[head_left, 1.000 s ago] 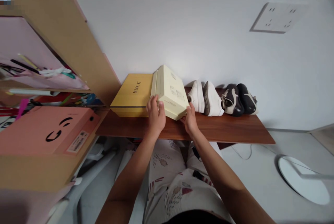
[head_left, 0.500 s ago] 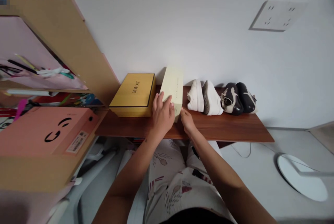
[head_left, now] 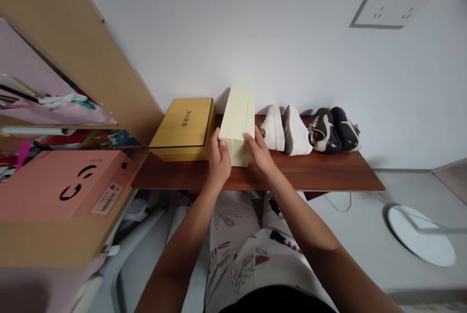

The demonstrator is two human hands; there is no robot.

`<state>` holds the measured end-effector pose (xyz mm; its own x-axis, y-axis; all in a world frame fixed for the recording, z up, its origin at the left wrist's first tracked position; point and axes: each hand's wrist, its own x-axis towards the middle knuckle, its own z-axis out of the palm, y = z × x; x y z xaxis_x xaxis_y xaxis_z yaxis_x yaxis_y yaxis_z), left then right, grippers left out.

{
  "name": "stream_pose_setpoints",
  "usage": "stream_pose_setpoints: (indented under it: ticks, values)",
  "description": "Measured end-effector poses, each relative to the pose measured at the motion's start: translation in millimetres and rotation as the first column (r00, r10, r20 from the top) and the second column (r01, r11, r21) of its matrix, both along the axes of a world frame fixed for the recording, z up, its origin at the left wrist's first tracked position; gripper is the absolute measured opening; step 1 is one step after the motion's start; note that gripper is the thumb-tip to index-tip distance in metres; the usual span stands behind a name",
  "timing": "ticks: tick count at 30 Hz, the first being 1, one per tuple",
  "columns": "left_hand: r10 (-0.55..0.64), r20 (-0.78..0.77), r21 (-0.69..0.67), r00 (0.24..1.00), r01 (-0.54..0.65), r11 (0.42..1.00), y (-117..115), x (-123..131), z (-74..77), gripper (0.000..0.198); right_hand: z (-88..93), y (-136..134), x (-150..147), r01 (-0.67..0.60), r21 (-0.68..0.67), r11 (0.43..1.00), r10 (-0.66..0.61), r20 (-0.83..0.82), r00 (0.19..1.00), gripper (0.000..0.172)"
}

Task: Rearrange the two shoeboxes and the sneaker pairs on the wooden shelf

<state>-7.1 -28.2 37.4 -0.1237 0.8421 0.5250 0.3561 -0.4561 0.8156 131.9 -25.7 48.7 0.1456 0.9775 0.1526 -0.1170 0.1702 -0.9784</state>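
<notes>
A narrow cream-coloured box (head_left: 237, 116) stands on the brown wooden shelf (head_left: 310, 174), its long side running back to the wall. My left hand (head_left: 219, 159) grips its left side near the front, thumb on the front face. From the right, my right hand (head_left: 260, 150) holds the opposite side, thumb on the top near the small print. Left of it lies a yellow box (head_left: 182, 123) marked MMOK with a black edge line. A pair of white sneakers (head_left: 297, 133) sits just right of my right hand, and black-and-cream shoes (head_left: 326, 130) stand beyond them.
On the left, a shelving unit (head_left: 73, 45) holds a pink box (head_left: 65, 181) and assorted small items. A wall socket plate (head_left: 397, 4) is at upper right. A white round base (head_left: 421, 235) stands on the floor at right.
My left hand has moved from the top of the cream box to its left side. My right hand has shifted up, its thumb now on the top. The box looks slightly turned.
</notes>
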Motion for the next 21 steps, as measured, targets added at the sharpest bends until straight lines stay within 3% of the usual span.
stream_pose_setpoints:
  ticks: [6,10,12,14,17,19,21]
  values:
    - [-0.083,0.258,-0.211,0.963,0.140,0.967,12.7,2.3,-27.2,0.063,3.4,-10.1,14.1,0.063,-0.012,0.998,-0.063,0.023,0.998,0.073]
    - [-0.014,0.399,-0.360,0.917,0.171,0.917,20.1,5.7,-44.3,0.050,-3.4,-14.0,29.7,0.086,0.019,0.996,-0.087,0.086,0.992,0.062]
    - [0.071,0.502,-0.465,0.862,0.199,0.863,24.8,6.7,-50.3,0.040,-7.3,-14.7,36.6,0.078,0.029,0.997,-0.080,0.080,0.994,0.058]
    - [0.151,0.613,-0.570,0.775,0.302,0.764,28.8,6.4,-52.9,0.034,-11.4,-14.2,41.5,0.081,0.030,0.996,-0.082,0.055,0.995,0.055]
    - [0.223,0.702,-0.625,0.677,0.435,0.648,30.9,3.2,-50.3,0.034,-19.1,-11.0,45.2,0.100,0.011,0.995,-0.100,0.012,0.995,0.054]
    - [0.229,0.701,-0.620,0.675,0.418,0.664,29.2,-0.6,-45.7,0.035,-26.3,-8.2,46.1,0.111,-0.020,0.994,-0.111,-0.022,0.994,0.054]
    - [0.205,0.689,-0.588,0.695,0.371,0.719,26.3,-5.2,-39.9,0.035,-35.2,-6.0,46.3,0.125,-0.062,0.990,-0.128,-0.047,0.991,0.054]
